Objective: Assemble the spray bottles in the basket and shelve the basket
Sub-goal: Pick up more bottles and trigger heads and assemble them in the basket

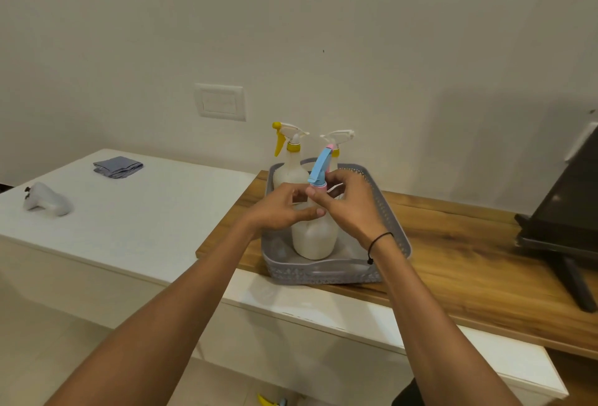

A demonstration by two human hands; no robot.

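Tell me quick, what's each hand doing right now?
Left hand: closed on the front bottle.
Right hand: fingers closed on the blue spray head.

Grey lattice basket (393, 221), white bottles (315, 237), blue-pink sprayer (318, 169), yellow trigger (277, 143), wood-grain worktop (469, 244), grey cloth (118, 166).

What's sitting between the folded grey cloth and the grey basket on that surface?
Nothing: in the head view, the stretch of white counter between the folded cloth and the basket is bare.

Spray bottles (313, 237): three stood in one grey basket (326, 273)
Folded cloths (118, 167): one
Game controllers (47, 200): one
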